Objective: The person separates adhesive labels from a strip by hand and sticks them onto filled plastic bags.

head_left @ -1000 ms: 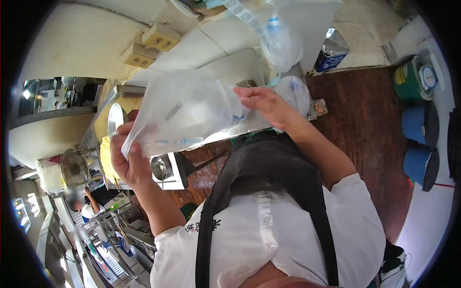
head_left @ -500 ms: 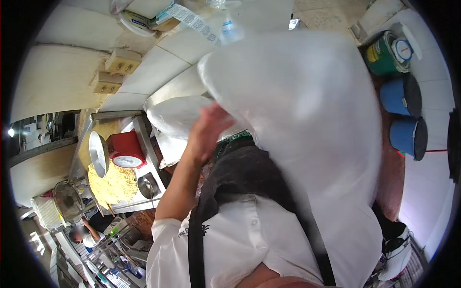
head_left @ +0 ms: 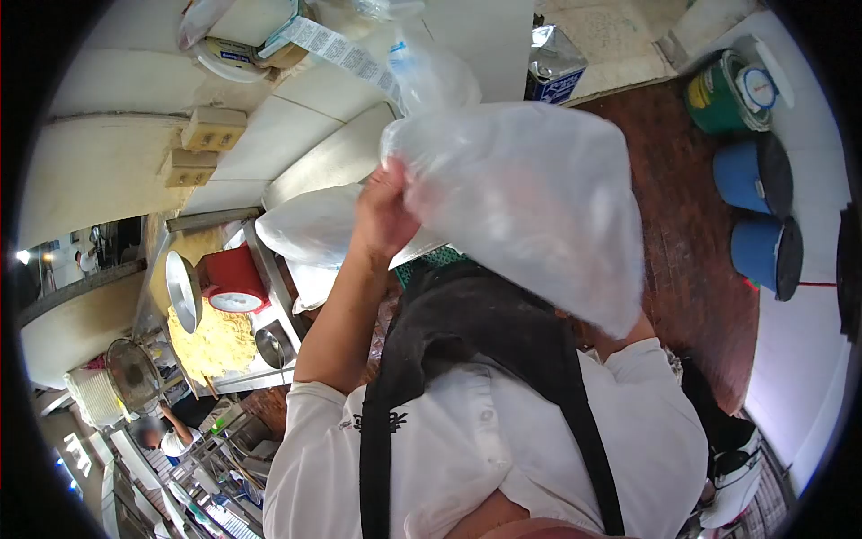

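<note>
A large translucent plastic bag point(head_left: 548, 198) spreads in front of my chest. My left hand point(head_left: 388, 208) is closed on its left edge, thumb uppermost. My right forearm point(head_left: 628, 334) goes behind or into the bag on the right; I cannot tell which. Only a faint pinkish patch shows through the plastic, so my right hand's fingers are hidden. Beyond my left wrist lies another clear plastic bundle point(head_left: 310, 225), on or against a pale surface. Farther ahead, a clear bag with a blue mark point(head_left: 435, 81) sits by the tiled wall.
On the left, a steel table point(head_left: 285, 301) bears a red scale point(head_left: 235, 280) with a metal pan and a yellow heap point(head_left: 211, 340). Blue buckets point(head_left: 752, 180) and a green bucket point(head_left: 718, 99) stand at right. A metal tin point(head_left: 555, 67) is ahead. A person point(head_left: 175, 438) works far left.
The bag has come down and left, uncovering the tin, the brown floor and my right forearm. My left hand has moved up slightly and closed on the bag's edge.
</note>
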### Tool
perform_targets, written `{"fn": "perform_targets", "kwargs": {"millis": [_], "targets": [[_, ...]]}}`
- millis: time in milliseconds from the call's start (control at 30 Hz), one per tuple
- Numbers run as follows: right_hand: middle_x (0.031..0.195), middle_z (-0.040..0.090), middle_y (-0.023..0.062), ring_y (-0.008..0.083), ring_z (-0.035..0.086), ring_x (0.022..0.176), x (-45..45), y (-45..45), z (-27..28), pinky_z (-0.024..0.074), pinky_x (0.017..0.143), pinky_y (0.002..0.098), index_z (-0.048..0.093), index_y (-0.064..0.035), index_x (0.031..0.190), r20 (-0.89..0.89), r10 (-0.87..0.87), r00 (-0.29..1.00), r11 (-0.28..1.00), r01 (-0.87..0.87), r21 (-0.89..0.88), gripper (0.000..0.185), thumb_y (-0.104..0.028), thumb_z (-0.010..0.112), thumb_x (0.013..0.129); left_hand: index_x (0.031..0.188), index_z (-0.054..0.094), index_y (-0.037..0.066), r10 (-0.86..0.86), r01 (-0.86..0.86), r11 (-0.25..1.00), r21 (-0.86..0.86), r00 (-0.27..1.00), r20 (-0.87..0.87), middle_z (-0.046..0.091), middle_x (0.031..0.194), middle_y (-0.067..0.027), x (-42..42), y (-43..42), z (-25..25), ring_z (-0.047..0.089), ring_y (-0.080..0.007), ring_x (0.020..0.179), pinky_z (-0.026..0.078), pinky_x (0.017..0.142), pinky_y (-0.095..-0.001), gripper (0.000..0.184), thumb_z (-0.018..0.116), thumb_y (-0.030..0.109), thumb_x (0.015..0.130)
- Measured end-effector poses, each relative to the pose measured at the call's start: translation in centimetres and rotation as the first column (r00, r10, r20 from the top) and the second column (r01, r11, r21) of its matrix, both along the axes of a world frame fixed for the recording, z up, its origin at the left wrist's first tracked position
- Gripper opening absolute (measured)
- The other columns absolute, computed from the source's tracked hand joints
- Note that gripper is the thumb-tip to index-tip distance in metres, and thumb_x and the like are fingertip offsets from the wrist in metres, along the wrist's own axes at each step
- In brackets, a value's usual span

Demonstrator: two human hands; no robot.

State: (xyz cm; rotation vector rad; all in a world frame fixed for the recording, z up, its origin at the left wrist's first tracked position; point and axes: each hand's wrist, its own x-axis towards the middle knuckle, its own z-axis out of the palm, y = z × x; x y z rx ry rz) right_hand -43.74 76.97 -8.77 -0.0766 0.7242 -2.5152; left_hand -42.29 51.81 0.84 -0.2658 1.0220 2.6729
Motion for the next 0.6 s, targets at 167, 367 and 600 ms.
{"fn": "perform_targets", "kwargs": {"millis": [167,367,600], "targets": [[0.102,0.065,0.0037,0.0147,0.063,0.091,-2.0,-1.8,-4.3,0.0517,0.080,0.0314,0.061,-0.0036,0.115,0.091,0.033,0.995,0.999,-0.033,0.001,0.019,-0.011,0.061,0.098,0.142,0.047,0.004,-0.021,-0.110,0.545,-0.831,0.989,-0.145,0.056,0.135,-0.0120,0.4,-0.2,-0.4,0.055,-0.0246,0.124,0.045,0.105,-0.0411,0.060,0.064,0.038,0.096],[0.094,0.064,0.0014,0.0128,0.061,0.086,-2.5,-3.6,-8.7,0.0507,0.077,0.0301,0.063,-0.0063,0.104,0.303,-0.088,0.949,0.993,0.108,-0.051,0.008,-0.010,0.057,0.100,0.142,0.049,0.000,-0.292,-0.218,0.254,-0.942,0.911,-0.290,0.056,0.138,-0.0140,-0.7,-3.7,-14.9,0.057,-0.0226,0.122,0.048,0.102,-0.0371,0.060,0.067,0.029,0.093],[0.089,0.063,-0.0001,0.0133,0.060,0.083,-3.1,-2.6,-18.7,0.0499,0.076,0.0298,0.064,-0.0082,0.101,0.362,-0.208,0.909,0.931,0.070,0.358,0.012,-0.015,0.054,0.103,0.140,0.050,0.000,-0.219,0.233,0.967,-0.099,0.967,0.133,0.058,0.134,-0.0137,-2.4,0.6,-14.1,0.059,-0.0218,0.117,0.049,0.099,-0.0369,0.061,0.070,0.026,0.089]]}}
